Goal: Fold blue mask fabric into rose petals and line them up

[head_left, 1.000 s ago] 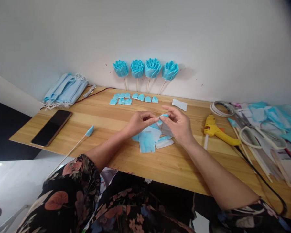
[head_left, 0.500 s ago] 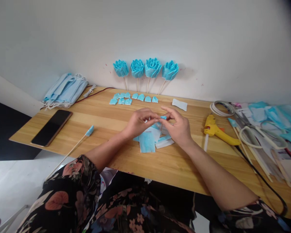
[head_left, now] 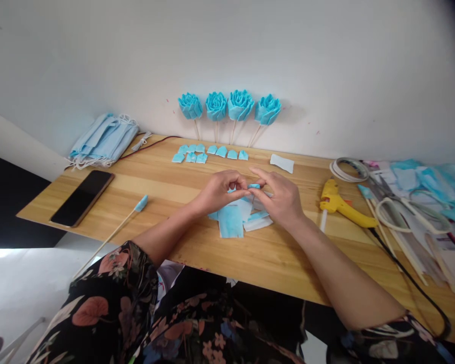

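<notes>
left hand [head_left: 223,191] and right hand [head_left: 282,196], fingers tight on blue scrap [head_left: 254,186], above partly hidden cut pieces [head_left: 231,222], glue gun [head_left: 330,196] rightward

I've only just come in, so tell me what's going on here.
A person's left hand and right hand hold a small blue fabric piece at their fingertips, over a loose pile of blue and white cut pieces. Four blue fabric flowers on sticks stand along the wall, with small blue petals laid out before them. The yellow glue gun sits unheld to the right.
</notes>
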Available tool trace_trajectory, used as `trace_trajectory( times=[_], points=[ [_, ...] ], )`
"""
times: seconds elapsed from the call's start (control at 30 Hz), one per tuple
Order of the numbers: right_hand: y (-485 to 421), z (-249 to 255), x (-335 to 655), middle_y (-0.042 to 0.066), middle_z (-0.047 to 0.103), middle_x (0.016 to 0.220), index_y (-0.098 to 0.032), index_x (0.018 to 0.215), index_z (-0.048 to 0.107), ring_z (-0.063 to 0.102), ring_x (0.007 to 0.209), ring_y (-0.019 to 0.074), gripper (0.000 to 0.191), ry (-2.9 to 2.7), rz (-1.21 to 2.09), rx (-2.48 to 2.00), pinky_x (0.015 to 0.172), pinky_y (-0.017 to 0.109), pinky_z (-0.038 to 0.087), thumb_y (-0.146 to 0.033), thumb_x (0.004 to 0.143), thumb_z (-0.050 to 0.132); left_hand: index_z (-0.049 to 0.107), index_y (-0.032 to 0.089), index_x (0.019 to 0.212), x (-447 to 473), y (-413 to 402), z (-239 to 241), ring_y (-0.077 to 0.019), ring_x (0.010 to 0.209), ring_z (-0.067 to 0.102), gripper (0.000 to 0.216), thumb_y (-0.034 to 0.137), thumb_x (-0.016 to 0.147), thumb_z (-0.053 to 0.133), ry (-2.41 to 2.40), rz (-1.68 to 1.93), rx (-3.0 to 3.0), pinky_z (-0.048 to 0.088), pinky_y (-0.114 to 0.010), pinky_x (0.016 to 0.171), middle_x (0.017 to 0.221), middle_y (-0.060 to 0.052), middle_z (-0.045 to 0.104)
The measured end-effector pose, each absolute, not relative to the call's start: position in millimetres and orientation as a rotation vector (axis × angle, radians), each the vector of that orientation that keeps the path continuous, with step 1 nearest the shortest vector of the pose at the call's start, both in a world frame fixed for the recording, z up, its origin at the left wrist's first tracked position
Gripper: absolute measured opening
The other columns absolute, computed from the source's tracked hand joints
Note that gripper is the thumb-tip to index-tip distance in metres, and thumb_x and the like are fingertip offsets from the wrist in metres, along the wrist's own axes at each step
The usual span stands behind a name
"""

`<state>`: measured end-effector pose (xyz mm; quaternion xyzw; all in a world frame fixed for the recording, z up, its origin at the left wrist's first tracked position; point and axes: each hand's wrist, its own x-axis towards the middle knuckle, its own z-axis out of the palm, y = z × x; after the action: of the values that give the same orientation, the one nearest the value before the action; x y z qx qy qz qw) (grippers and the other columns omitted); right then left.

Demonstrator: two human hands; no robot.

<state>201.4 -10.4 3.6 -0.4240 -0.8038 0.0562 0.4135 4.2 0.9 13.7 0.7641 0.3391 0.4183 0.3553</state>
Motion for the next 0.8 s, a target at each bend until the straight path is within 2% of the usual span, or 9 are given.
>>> trace_trajectory(
  times=[0.23, 0.4, 0.6, 0.8],
  points=[
    [-9, 7, 206, 0.004, 0.073, 0.081, -0.030, 0.130, 0.065, 0.065, 0.076, 0.0219, 0.038, -2.161, -0.061, -1.039, 0.072, 0.036, 0.049, -0.042, 0.095, 0.058, 0.065, 0.017, 0.073, 3, 3, 13, -0.0128, 0.067, 0.052, 0.021, 0.035, 0.083, 0.069, 0.876, 1.047, 2.095, 0.040, -0.027, 0.067, 0.070, -0.003, 0.063],
    [-10, 10, 206, 0.004, 0.073, 0.080, -0.030, 0.131, 0.064, 0.064, 0.076, 0.0219, 0.041, -2.189, -0.046, -1.029, 0.072, 0.036, 0.050, -0.045, 0.094, 0.059, 0.063, 0.017, 0.072, 2, 3, 15, -0.0117, 0.065, 0.049, 0.020, 0.033, 0.084, 0.068, 0.851, 0.977, 2.085, 0.038, -0.026, 0.065, 0.068, -0.001, 0.060],
    [-12, 14, 204, -0.001, 0.071, 0.079, -0.035, 0.133, 0.061, 0.067, 0.077, 0.0202, 0.048, -1.948, 0.259, -1.084, 0.079, 0.036, 0.054, -0.042, 0.087, 0.070, 0.059, 0.017, 0.073, -6, 3, 24, -0.0104, 0.063, 0.048, 0.039, 0.053, 0.079, 0.072, 0.741, 1.003, 1.656, 0.038, -0.025, 0.061, 0.068, 0.000, 0.057],
    [-11, 11, 203, -0.004, 0.066, 0.074, -0.035, 0.139, 0.056, 0.063, 0.072, 0.0177, 0.064, -1.759, 0.707, -1.100, 0.077, 0.035, 0.054, -0.041, 0.079, 0.078, 0.065, 0.015, 0.072, -5, 2, 24, -0.0110, 0.064, 0.051, 0.042, 0.056, 0.075, 0.075, 0.767, 1.089, 1.664, 0.040, -0.026, 0.063, 0.069, -0.002, 0.062]
  ],
)
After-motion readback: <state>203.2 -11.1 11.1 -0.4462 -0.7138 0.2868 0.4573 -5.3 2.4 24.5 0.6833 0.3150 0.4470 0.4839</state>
